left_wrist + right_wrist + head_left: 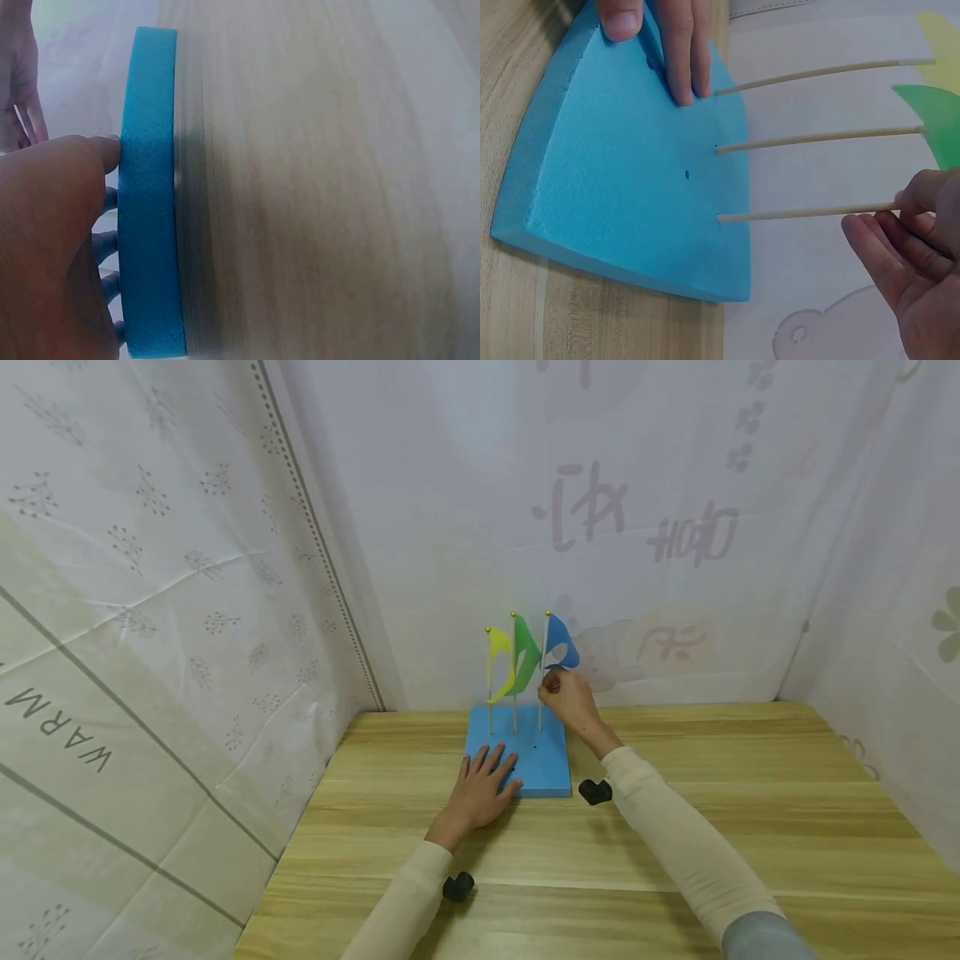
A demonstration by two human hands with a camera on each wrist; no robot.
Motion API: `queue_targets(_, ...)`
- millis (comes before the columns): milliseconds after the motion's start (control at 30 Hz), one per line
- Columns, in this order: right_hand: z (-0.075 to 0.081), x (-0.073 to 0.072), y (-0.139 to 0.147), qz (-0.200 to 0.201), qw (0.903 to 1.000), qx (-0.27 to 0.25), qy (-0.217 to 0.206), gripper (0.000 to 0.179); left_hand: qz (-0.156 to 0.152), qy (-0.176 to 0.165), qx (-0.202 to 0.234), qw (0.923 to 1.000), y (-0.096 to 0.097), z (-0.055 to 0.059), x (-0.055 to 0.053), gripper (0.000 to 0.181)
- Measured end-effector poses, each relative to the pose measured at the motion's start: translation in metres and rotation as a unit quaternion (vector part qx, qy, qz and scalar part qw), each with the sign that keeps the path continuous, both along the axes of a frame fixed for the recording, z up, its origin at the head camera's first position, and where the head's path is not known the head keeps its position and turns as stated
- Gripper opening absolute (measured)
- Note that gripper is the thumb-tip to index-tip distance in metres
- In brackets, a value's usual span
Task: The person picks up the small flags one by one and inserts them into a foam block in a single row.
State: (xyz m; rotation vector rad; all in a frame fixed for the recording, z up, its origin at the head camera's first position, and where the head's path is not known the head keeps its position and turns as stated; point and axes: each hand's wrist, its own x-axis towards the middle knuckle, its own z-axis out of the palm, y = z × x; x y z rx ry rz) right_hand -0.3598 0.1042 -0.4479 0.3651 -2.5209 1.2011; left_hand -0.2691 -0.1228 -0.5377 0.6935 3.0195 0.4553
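Observation:
A blue foam board [546,770] lies on the table with three small flags standing in a row along its far side. From left to right they are a yellow flag [498,642], a green flag [529,643] and a blue flag [567,639], each on a thin stick with a gold bead on top. My right hand [573,700] pinches the blue flag's stick [802,213] just under the cloth, and the stick's foot stands in the board. With fingers spread, my left hand [478,792] rests on the board's near left part. A bare hole [688,175] shows in the board's top.
The wooden table [675,843] ends at a pale printed curtain [450,527] close behind the flags. More patterned cloth [187,568] hangs on the left. Black camera pieces [595,791] sit at both wrists.

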Motion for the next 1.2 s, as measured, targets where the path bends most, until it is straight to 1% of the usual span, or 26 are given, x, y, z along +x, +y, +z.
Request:
queue_targets(133, -0.002, 0.0, 0.001, -0.003, 1.0, 0.006, -0.003, 0.013, 0.001, 0.004, 0.001, 1.0, -0.001, 0.0, 0.001, 0.062)
queue_targets(400, -0.001, 0.003, 0.006, -0.003, 0.9997, 0.011, -0.022, 0.014, -0.001, 0.002, -0.009, 1.0, -0.001, 0.002, 0.0, 0.063)
queue_targets(567, -0.001, 0.003, 0.011, 0.0, 0.9996, 0.007, -0.026, 0.015, 0.004, 0.003, -0.013, 0.9999, -0.001, 0.001, -0.001, 0.062)
queue_targets(733, -0.002, 0.003, 0.016, -0.001, 0.9995, 0.002, -0.033, 0.016, 0.006, -0.001, -0.007, 1.0, -0.001, 0.001, -0.001, 0.062)
queue_targets(867, -0.001, 0.005, 0.023, -0.001, 0.9991, -0.001, -0.043, 0.015, 0.002, -0.006, -0.01, 0.9999, 0.0, 0.006, -0.001, 0.062)
queue_targets(1000, 0.0, 0.01, 0.032, 0.0, 0.9993, 0.003, -0.036, 0.015, -0.006, -0.001, -0.011, 0.9999, 0.0, 0.014, -0.001, 0.06)
queue_targets(1133, -0.002, 0.014, 0.046, -0.004, 0.9995, 0.023, -0.021, 0.015, -0.011, 0.015, -0.001, 0.9998, -0.003, 0.018, -0.004, 0.054)
queue_targets(1200, -0.002, 0.018, 0.055, -0.007, 0.9992, 0.036, -0.016, 0.014, -0.01, 0.033, 0.015, 0.9993, -0.005, 0.02, -0.006, 0.049)
